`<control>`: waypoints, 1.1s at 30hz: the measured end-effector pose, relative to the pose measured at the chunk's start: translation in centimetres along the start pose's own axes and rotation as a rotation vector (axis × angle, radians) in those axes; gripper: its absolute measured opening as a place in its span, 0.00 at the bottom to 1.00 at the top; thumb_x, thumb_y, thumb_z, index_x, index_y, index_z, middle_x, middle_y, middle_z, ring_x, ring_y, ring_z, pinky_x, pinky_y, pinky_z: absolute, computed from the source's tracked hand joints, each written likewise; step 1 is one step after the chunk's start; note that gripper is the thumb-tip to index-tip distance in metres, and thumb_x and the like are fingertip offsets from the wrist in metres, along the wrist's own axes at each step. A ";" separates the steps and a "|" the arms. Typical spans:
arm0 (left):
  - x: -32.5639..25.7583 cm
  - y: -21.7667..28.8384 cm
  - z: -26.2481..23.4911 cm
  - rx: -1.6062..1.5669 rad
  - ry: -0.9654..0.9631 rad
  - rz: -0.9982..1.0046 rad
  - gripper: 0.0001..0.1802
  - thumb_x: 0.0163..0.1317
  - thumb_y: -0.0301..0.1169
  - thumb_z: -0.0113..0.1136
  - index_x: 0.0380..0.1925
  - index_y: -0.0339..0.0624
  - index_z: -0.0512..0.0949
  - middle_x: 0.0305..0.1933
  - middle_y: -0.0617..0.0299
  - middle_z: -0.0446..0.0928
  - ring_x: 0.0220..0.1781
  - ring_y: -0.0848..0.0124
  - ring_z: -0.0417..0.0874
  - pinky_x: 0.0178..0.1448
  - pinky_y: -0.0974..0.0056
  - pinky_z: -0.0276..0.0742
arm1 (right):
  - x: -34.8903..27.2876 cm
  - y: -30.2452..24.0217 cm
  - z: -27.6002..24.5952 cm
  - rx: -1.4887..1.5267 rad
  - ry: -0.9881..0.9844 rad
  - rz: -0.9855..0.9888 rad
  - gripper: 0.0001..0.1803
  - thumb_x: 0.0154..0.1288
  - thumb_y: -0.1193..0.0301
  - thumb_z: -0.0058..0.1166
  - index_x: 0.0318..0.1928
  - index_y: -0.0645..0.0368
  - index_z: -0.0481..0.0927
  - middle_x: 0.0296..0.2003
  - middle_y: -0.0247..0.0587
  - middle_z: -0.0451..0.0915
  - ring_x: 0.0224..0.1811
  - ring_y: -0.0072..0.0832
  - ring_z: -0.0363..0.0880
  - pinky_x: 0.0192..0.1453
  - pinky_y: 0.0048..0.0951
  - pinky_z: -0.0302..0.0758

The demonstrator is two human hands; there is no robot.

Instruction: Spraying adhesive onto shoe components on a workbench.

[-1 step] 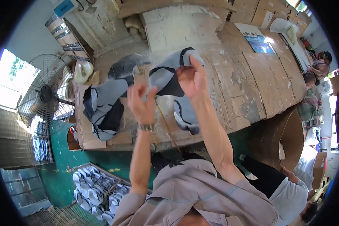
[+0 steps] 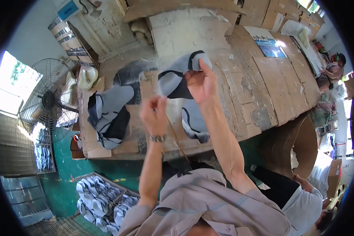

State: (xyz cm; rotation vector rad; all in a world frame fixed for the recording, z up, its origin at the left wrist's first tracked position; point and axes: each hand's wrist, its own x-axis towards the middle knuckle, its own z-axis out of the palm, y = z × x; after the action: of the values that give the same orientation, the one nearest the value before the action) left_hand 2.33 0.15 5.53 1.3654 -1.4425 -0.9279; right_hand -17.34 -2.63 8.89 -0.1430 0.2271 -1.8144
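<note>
My right hand (image 2: 200,83) pinches a curved grey-and-black sheet piece (image 2: 176,66) by its right end, holding it up over the cardboard-covered table (image 2: 240,90). The piece has a black band near that end and a black panel below. Just below its left end is my left hand (image 2: 153,116), with a watch on the wrist. Motion smears its fingers, which look bent; whether they grip anything cannot be made out. On the table to the left lies a pile of similar grey-and-black pieces (image 2: 112,114). More such pieces (image 2: 194,118) lie beside my right forearm, which partly covers them.
A large fan (image 2: 48,100) stands left of the table. Racks of grey pieces (image 2: 96,198) are on the green floor at lower left. A thin stick (image 2: 176,135) lies at the front edge. Another person (image 2: 301,204) is at lower right, beside a brown cardboard drum (image 2: 291,145).
My left hand has moved slightly right and down, its fingers more bent. The held piece and my right hand have barely moved.
</note>
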 end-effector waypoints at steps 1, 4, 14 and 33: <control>-0.7 -0.1 0.9 -0.213 -0.263 -0.066 0.20 0.69 0.43 0.66 0.49 0.37 0.84 0.50 0.58 0.83 0.49 0.65 0.83 0.53 0.62 0.79 | -0.1 -0.5 0.3 -0.003 0.007 -0.040 0.06 0.71 0.70 0.61 0.44 0.57 0.82 0.44 0.42 0.87 0.50 0.37 0.85 0.59 0.45 0.79; -2.4 0.2 7.8 -1.251 -0.569 -0.428 0.35 0.70 0.62 0.57 0.54 0.39 0.80 0.51 0.62 0.84 0.50 0.66 0.84 0.54 0.60 0.81 | -0.9 -1.7 -0.2 -0.027 0.031 -0.085 0.05 0.71 0.72 0.61 0.44 0.57 0.82 0.44 0.42 0.88 0.48 0.37 0.86 0.57 0.44 0.82; -2.0 -11.9 10.8 -1.526 -0.495 -0.665 0.24 0.81 0.47 0.47 0.63 0.40 0.75 0.64 0.58 0.81 0.65 0.65 0.81 0.71 0.57 0.76 | -13.0 -6.9 -15.1 0.042 0.405 0.005 0.16 0.75 0.65 0.56 0.58 0.56 0.81 0.57 0.41 0.85 0.61 0.35 0.82 0.71 0.45 0.73; -9.2 -19.8 9.3 -0.779 -0.222 -0.756 0.05 0.73 0.33 0.65 0.40 0.45 0.81 0.37 0.72 0.82 0.38 0.77 0.80 0.46 0.67 0.77 | -13.9 -10.1 -26.6 -0.868 0.740 0.100 0.09 0.74 0.66 0.62 0.40 0.58 0.84 0.33 0.27 0.84 0.34 0.19 0.80 0.41 0.25 0.76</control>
State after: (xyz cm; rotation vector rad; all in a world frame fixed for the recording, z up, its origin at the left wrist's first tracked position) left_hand -0.77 6.67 -17.04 1.1971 -0.5270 -1.9230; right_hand -29.16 15.35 -14.37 -0.0539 1.5091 -1.4893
